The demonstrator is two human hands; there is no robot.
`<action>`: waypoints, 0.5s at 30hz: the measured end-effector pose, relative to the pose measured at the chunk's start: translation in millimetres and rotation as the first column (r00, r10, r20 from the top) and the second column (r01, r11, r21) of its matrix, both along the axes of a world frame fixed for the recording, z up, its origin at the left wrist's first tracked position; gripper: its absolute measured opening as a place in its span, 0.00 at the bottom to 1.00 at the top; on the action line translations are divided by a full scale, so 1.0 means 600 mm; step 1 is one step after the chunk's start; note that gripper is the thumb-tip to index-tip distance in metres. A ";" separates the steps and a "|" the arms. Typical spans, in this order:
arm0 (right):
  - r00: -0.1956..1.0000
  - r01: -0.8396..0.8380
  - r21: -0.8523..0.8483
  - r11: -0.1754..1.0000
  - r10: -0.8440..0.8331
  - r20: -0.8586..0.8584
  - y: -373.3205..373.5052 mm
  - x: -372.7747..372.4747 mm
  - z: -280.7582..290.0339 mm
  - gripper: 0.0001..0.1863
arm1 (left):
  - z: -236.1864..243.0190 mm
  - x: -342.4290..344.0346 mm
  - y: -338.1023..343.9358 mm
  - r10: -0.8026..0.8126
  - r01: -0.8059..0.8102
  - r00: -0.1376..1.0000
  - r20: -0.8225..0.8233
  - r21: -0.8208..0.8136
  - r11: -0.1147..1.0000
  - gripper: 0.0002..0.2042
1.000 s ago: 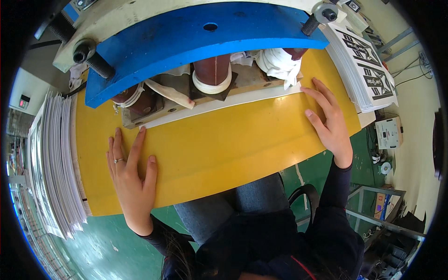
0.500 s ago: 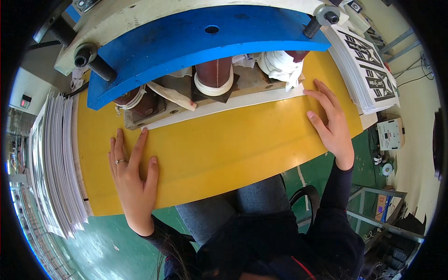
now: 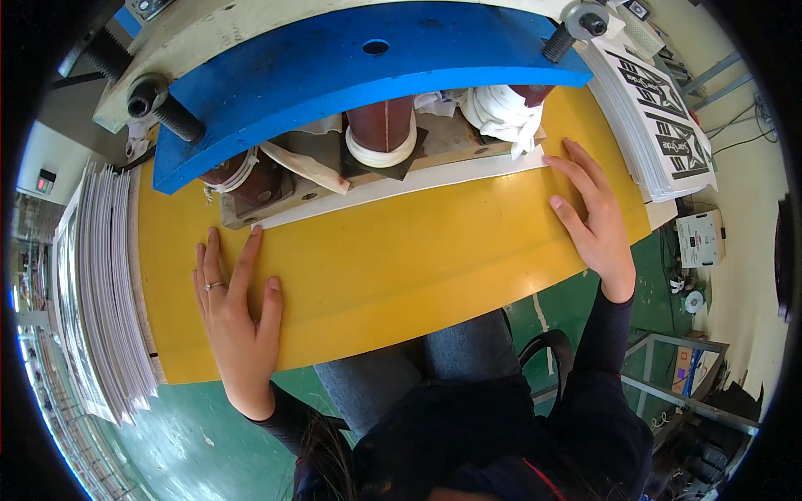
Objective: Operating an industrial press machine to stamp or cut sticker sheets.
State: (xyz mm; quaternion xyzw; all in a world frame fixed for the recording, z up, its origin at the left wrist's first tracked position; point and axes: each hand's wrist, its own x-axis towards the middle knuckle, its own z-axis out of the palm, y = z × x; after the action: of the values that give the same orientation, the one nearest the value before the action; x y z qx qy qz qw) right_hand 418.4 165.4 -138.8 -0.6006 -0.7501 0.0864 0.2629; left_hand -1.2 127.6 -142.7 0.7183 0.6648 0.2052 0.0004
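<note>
A yellow work table [image 3: 393, 267] lies under a blue press plate [image 3: 359, 71]. Beneath the plate, brown cylinders [image 3: 380, 125] with white rings stand on a grey base, and a white sheet [image 3: 401, 185] pokes out from under it. My left hand [image 3: 238, 317] lies flat on the yellow surface, fingers spread, index fingertip by the sheet's left end. My right hand [image 3: 593, 217] rests flat at the right, fingertips touching the sheet's right end near a bunched white cloth [image 3: 501, 113]. Neither hand holds anything.
A stack of white sheets [image 3: 96, 284] stands at the left edge. A pile of printed black-and-white sheets [image 3: 660, 108] sits at the right. Threaded rods [image 3: 163, 104] hold the press. A green floor [image 3: 175, 434] and a metal frame [image 3: 685, 392] lie below.
Both hands stay flat on the table, shifted only slightly; the view has tilted a little.
</note>
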 end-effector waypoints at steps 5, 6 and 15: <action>1.000 -0.008 0.024 1.000 0.008 -0.008 0.001 0.002 -0.004 0.22 | -0.001 0.001 0.001 -0.005 0.005 1.000 0.021 0.002 1.000 0.24; 1.000 -0.008 0.024 1.000 0.008 -0.005 0.002 0.001 -0.004 0.22 | 0.000 0.000 0.000 -0.001 0.001 1.000 0.020 0.000 1.000 0.24; 1.000 -0.003 0.014 1.000 0.004 -0.010 0.001 0.002 -0.005 0.22 | -0.001 -0.003 0.001 -0.012 0.011 1.000 0.002 0.004 1.000 0.24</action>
State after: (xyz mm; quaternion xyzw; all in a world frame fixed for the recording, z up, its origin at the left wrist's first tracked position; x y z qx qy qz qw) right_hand 419.7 166.0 -141.9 -0.5970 -0.7504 0.0846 0.2707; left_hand -3.3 128.4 -143.3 0.7219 0.6602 0.2074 0.0008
